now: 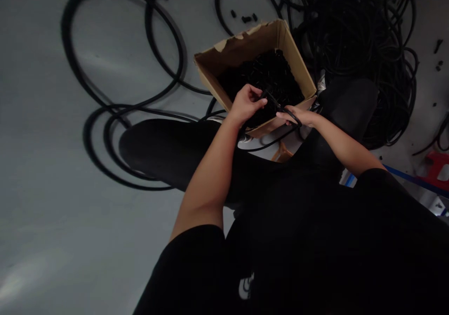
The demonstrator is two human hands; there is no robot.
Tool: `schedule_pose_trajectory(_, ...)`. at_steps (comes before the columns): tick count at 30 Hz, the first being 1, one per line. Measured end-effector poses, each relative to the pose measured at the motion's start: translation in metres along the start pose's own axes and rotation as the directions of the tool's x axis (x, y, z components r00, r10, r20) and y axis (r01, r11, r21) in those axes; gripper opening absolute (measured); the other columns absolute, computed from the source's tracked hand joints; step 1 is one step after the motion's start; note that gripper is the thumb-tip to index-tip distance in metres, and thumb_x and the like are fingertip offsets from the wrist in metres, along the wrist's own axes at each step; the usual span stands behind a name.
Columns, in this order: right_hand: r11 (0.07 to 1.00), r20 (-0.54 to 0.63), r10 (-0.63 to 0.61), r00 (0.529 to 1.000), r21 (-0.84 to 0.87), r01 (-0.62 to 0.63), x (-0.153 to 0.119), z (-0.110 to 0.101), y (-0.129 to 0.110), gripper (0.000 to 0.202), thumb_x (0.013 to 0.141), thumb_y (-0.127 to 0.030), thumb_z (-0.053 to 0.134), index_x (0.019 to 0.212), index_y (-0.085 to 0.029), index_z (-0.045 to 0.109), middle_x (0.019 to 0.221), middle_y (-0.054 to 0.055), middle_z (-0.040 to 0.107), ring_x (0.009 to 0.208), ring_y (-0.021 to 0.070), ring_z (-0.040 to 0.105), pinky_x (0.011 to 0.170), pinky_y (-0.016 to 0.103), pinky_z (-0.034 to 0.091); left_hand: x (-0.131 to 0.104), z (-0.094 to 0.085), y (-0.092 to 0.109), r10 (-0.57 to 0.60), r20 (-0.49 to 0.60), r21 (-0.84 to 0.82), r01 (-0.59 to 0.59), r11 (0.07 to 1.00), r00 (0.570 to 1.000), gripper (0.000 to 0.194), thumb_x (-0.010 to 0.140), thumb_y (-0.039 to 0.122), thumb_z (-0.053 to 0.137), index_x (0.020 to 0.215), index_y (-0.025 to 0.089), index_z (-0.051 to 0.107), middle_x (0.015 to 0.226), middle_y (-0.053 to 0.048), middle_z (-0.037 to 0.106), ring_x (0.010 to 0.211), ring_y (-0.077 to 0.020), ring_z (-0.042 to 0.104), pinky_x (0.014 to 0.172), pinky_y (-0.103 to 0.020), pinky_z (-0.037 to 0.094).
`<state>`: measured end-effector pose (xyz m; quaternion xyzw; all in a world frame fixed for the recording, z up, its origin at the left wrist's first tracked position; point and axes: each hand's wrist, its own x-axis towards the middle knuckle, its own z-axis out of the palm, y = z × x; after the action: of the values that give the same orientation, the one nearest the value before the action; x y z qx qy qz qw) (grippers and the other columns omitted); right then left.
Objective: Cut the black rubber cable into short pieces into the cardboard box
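My knees straddle the near side of the cardboard box (298, 67), my left thigh (168, 146) at its near left and my right (345, 114) at its near right. Over the box's near edge, my right hand (293, 116) has its grip wrapped on a black hose (297, 120), which bends back below the near wall. Over the box's dark middle, my left hand (248, 104) has thumb and forefinger narrowed by the hose's tip; whether they pinch anything, I cannot tell. I'd judge it best to hold the hose close behind its end, keep that stretch straight, and give the bend slack so it doesn't twist. Working above the opening seems sensible, as small black pieces (268, 72) lie inside. Left of the box, wide hose loops (66, 25) spread on the floor (45, 203); a tangled hose heap (354, 39) lies right. Beyond its far wall are a few loose fittings (246, 19).
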<state>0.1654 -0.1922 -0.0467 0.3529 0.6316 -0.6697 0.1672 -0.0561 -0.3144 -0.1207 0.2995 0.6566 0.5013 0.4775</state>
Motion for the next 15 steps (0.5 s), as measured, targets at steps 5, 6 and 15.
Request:
schedule_pose_trajectory(5,0.998,-0.055,0.028,0.998,-0.049,-0.031,0.005,0.001,0.006,0.07,0.109,-0.072,0.107,0.096,-0.027,0.055,0.077,-0.005,0.054,0.074,0.0162,0.054,0.066,0.026,0.049,-0.002,0.01,-0.001,-0.009,0.076,-0.014,0.01,1.0,0.997,0.08,0.081,0.078,0.118,0.107,0.029,0.06,0.085,0.001,0.07,0.086,-0.0274,0.081,0.085,-0.045,0.071)
schedule_pose_trajectory(6,0.999,-0.066,0.019,0.998,-0.05,-0.023,0.006,0.002,0.006,0.07,0.109,-0.073,0.106,0.096,-0.027,0.055,0.078,-0.005,0.054,0.074,0.0161,0.054,0.066,0.026,0.049,-0.002,0.011,-0.002,-0.015,0.085,-0.01,0.015,1.0,0.996,0.077,0.083,0.074,0.118,0.106,0.029,0.06,0.085,0.0,0.07,0.088,-0.0284,0.082,0.085,-0.046,0.071)
schedule_pose_trajectory(15,0.986,-0.114,0.034,0.993,-0.157,-0.052,0.003,0.006,-0.004,0.069,0.114,-0.082,0.095,0.096,-0.025,0.06,0.079,-0.004,0.051,0.077,0.0178,0.052,0.069,0.027,0.051,0.002,0.012,-0.022,-0.072,0.128,0.008,0.072,0.997,0.989,0.074,0.085,0.068,0.118,0.099,0.029,0.056,0.082,0.0,0.071,0.077,-0.0264,0.079,0.074,-0.042,0.068)
